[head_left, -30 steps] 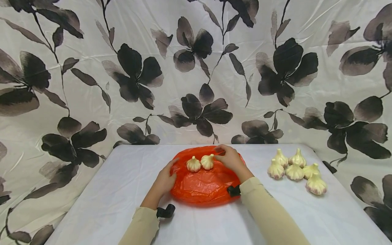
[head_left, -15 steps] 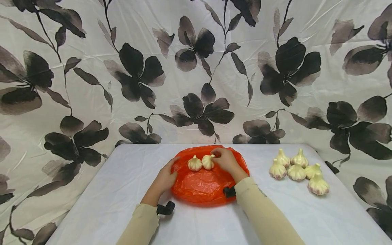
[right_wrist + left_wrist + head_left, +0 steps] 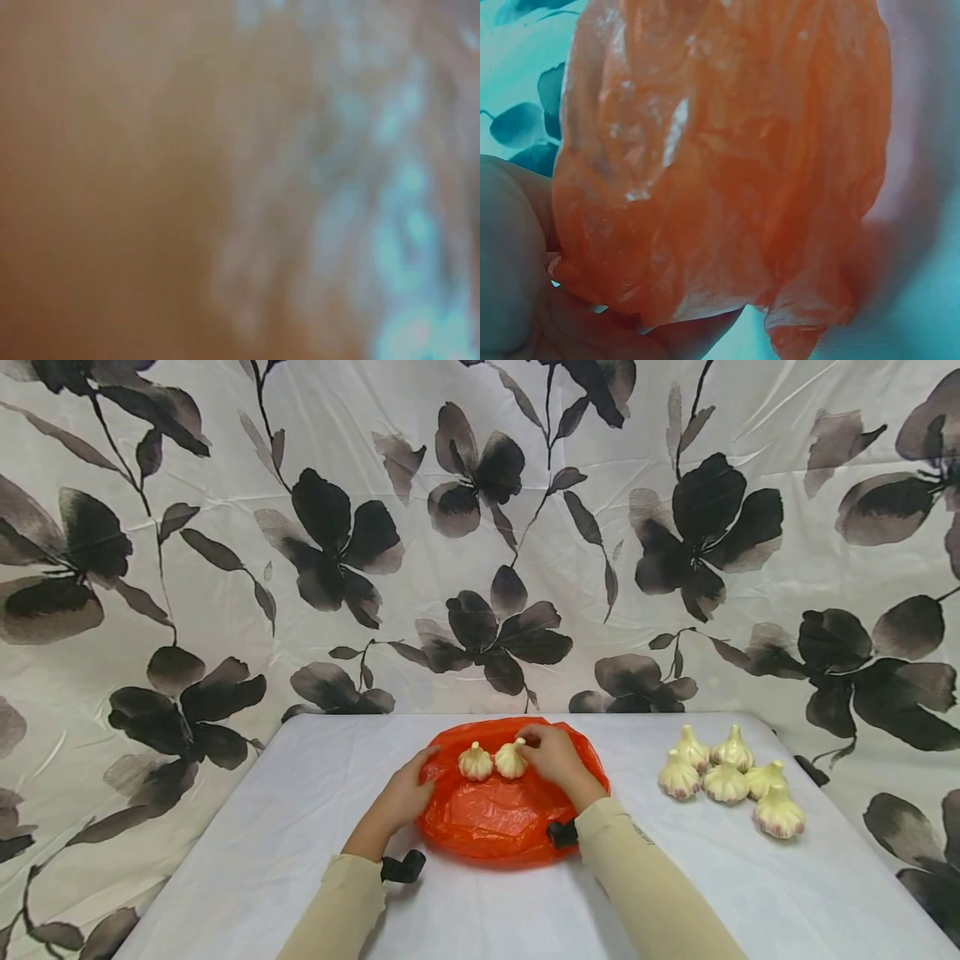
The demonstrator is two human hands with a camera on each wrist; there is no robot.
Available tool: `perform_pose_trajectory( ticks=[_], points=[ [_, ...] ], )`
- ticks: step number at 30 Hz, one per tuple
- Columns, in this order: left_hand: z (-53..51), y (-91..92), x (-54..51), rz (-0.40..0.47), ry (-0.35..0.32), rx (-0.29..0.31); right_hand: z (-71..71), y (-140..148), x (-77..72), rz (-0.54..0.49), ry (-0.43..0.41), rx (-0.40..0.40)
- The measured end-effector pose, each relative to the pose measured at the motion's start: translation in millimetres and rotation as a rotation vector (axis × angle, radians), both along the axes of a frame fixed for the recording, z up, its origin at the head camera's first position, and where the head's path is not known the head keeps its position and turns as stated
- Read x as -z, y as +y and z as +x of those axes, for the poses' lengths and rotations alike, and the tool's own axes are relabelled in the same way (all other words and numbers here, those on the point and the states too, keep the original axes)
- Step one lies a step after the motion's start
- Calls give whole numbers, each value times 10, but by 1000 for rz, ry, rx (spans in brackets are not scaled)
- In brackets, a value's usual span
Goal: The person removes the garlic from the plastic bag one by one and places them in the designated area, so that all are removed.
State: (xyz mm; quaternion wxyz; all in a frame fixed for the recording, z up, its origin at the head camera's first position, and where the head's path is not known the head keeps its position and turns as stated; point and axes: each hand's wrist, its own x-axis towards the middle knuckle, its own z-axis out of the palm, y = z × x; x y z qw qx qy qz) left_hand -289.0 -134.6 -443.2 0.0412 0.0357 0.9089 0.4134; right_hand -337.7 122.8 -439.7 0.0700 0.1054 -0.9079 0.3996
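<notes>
An orange-red plastic bag (image 3: 480, 818) lies spread on the table, crinkled round its edge. Two garlic bulbs, a left one (image 3: 475, 762) and a right one (image 3: 510, 759), rest side by side on its far part. My right hand (image 3: 557, 755) pinches the right bulb near its stem. At the bag's left edge my left hand (image 3: 405, 789) holds the plastic; the left wrist view shows the bag (image 3: 720, 165) between thumb and fingers, with the fingertips hidden behind it. Only a blur fills the right wrist view.
Several more garlic bulbs (image 3: 725, 782) stand grouped on the white-covered table (image 3: 300, 827) to the right of the bag. Behind the table hangs a white cloth (image 3: 405, 677) with dark printed flowers.
My right hand has shifted slightly left, from beside the right bulb to its stem, and now pinches it. The left hand has stayed at the bag's edge.
</notes>
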Motion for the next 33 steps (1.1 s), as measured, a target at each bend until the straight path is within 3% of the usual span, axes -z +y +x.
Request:
perform_pose_trajectory(
  ticks=[10, 16, 25, 33],
  points=[
    [-14, -11, -26, -43, -19, 15, 26, 102, -81, 4, 52, -3],
    [-6, -28, -46, -56, -1, 25, 96, 166, -171, -7, 94, -18],
    [-14, -68, -55, -99, 18, 42, 215, 301, -346, -12, 82, -21],
    [-2, -95, -28, -100, 17, 44, 336, 470, -458, -55, 141, -30]
  ],
)
